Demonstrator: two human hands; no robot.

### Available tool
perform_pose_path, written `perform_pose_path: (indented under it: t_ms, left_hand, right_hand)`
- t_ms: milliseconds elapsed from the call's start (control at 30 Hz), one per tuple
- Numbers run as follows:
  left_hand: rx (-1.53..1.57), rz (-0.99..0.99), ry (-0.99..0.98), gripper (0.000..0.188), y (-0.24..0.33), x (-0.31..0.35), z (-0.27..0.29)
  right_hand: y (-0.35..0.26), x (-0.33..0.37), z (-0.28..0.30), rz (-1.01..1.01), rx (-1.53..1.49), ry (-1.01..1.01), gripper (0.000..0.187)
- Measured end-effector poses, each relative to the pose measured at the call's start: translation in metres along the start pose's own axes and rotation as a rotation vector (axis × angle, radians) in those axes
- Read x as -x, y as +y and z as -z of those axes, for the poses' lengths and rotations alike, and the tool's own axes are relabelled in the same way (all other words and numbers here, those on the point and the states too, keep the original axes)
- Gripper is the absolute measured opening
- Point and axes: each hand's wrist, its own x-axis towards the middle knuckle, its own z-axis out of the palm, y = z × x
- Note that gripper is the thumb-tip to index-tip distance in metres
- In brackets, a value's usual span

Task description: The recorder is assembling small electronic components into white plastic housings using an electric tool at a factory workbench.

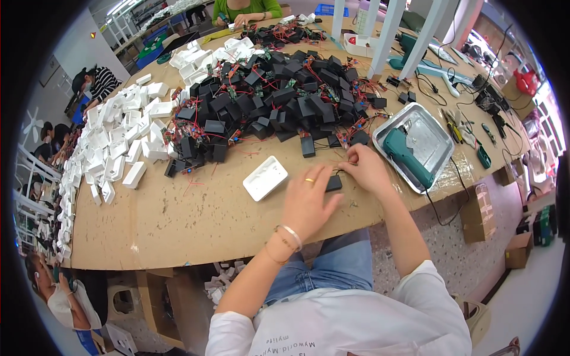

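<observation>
Work in hand lies close to the near edge of the worktop, right of its middle. A small black rectangular plastic box sits there between the person's left hand and right hand. Left grip: fingers extended, thumb apart, at the box's left side; whether it bears on the box cannot be told. Right grip: thumb and forefinger drawn together just beyond the box; whether anything is pinched cannot be told.

Left of the hands, a white rectangular plastic shell lies open side up, with no black box in it. This unit is judged to be at an early stage. Toward the right edge, a dark green glue gun rests in a shiny metal tray, held by neither hand. Most of the batch appears to be left: a heap of black boxes with red wires covers the middle, and a pile of white plastic shells spreads toward the left edge. No finished unit can be identified.

Not verifiable: the fingers of the left hand are blurred and cover part of the box; the right fingertips obscure any lead; the heap's lower layers are buried; the co-worker in green at the far edge is cut off by the frame.
</observation>
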Motion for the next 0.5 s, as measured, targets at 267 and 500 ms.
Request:
perform_pose_path:
  t_ms: [267, 500]
  left_hand:
    - [0.057, 0.117, -0.203, 0.047, -0.007, 0.017, -0.008]
    - [0.356, 0.260, 0.049, 0.040, 0.002, 0.006, 0.015]
  right_hand:
    - [-0.009, 0.033, 0.011, -0.052, -0.151, -0.181, 0.027]
    - [-0.047, 0.067, -0.007, -0.119, -0.981, -0.088, 0.016]
